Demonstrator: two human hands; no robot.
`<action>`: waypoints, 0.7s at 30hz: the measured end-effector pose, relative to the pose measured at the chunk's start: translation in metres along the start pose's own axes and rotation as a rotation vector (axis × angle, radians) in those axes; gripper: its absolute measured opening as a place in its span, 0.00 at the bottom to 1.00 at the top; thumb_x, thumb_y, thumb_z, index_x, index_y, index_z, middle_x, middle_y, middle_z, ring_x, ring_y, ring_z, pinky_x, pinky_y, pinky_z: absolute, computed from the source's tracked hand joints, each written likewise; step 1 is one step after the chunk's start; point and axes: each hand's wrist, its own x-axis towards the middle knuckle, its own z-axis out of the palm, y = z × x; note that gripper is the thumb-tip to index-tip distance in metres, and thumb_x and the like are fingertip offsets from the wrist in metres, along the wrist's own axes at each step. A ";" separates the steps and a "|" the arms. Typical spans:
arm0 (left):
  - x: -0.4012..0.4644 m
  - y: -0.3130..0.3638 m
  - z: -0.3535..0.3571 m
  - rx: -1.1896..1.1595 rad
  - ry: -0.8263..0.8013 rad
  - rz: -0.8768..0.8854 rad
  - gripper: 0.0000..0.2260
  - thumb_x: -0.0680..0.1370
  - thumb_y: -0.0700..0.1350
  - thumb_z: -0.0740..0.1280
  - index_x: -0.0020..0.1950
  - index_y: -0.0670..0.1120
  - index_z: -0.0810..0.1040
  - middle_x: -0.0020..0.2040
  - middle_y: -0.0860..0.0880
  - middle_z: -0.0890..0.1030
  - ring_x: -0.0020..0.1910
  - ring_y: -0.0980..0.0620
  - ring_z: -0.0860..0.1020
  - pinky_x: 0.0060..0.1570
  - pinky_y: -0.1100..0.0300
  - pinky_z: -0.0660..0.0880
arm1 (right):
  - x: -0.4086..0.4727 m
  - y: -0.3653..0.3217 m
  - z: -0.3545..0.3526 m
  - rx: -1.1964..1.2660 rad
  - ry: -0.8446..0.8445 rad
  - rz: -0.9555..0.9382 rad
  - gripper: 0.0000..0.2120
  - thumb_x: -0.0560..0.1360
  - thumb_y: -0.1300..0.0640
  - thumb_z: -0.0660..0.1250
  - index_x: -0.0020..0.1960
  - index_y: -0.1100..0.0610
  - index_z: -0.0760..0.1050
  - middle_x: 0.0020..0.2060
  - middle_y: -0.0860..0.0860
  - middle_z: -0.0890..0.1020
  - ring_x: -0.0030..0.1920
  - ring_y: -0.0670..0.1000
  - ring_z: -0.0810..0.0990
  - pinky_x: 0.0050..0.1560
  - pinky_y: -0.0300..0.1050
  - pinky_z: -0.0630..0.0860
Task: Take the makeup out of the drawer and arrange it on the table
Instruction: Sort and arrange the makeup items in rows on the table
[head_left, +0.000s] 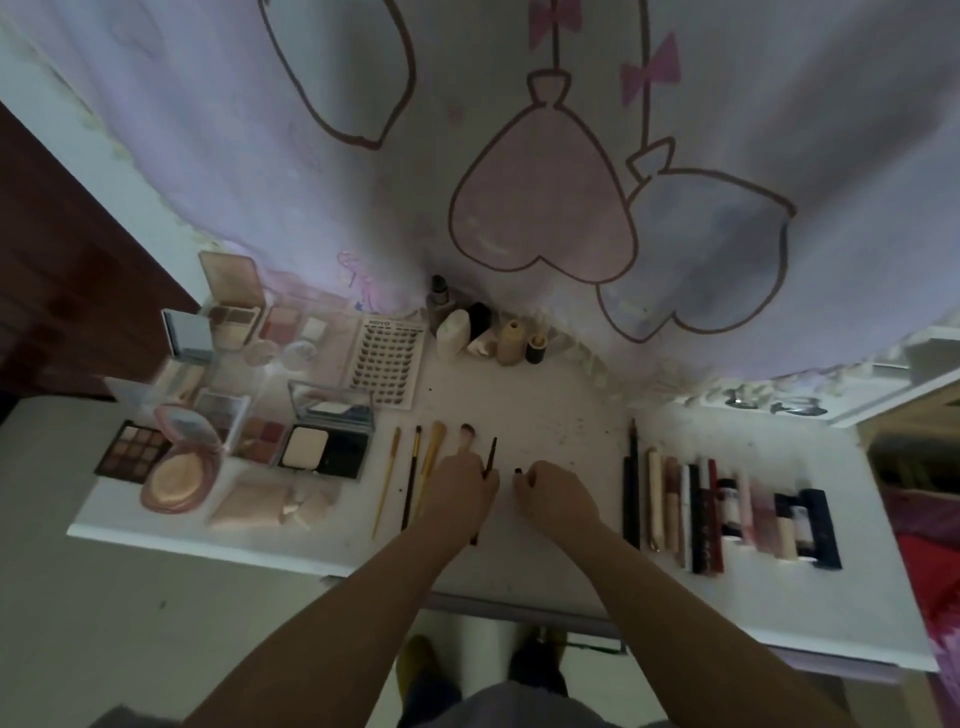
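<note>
Far left of the white tabletop (545, 395) is the compact pile: a dark eyeshadow palette (134, 450), a round pink compact (179, 480) lying open right beside it, and a black powder case (324, 451) with its clear lid up. Behind those sits a lash card (387, 361) with rows of false lashes. In front, near the lower edge, there's a pink puff pouch (272, 506).

Moving toward the middle you get a little row of brushes (415, 467), gold and black handles, lined up pointing away from the camera. The left hand (462, 486) sits just right of them, fingers curled, pinching a thin dark pencil (490, 457) that pokes up past the knuckles. The right hand (556, 491) is close beside it, fingers curled too, holding what looks like a small dark cap (518, 471), though it's tiny and dim so I could be wrong.

At the back centre, against the curtain (519, 156), a few small bottles (488, 332) stand together.

On the right side a neat row of lip products and pencils (727, 512) lies side by side, ending in a dark blue tube (821, 527).
</note>
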 end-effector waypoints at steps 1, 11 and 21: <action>0.004 -0.002 0.001 0.088 -0.018 -0.005 0.15 0.80 0.52 0.59 0.43 0.42 0.74 0.41 0.45 0.79 0.37 0.50 0.77 0.33 0.59 0.71 | 0.002 -0.002 0.002 -0.048 -0.002 -0.003 0.14 0.81 0.48 0.51 0.45 0.56 0.68 0.45 0.54 0.77 0.42 0.52 0.73 0.42 0.44 0.69; 0.026 -0.008 0.000 0.289 -0.089 0.046 0.19 0.82 0.50 0.55 0.72 0.46 0.64 0.71 0.49 0.66 0.60 0.46 0.74 0.48 0.55 0.72 | 0.018 -0.014 0.012 -0.191 -0.001 -0.067 0.20 0.81 0.46 0.48 0.44 0.55 0.72 0.43 0.52 0.79 0.42 0.53 0.76 0.39 0.43 0.66; 0.004 0.093 0.025 0.161 -0.126 0.304 0.11 0.81 0.48 0.53 0.52 0.43 0.70 0.47 0.43 0.79 0.43 0.43 0.78 0.37 0.57 0.68 | 0.027 0.076 -0.094 -0.109 0.199 0.004 0.11 0.79 0.53 0.55 0.42 0.57 0.69 0.36 0.52 0.74 0.41 0.55 0.77 0.38 0.42 0.66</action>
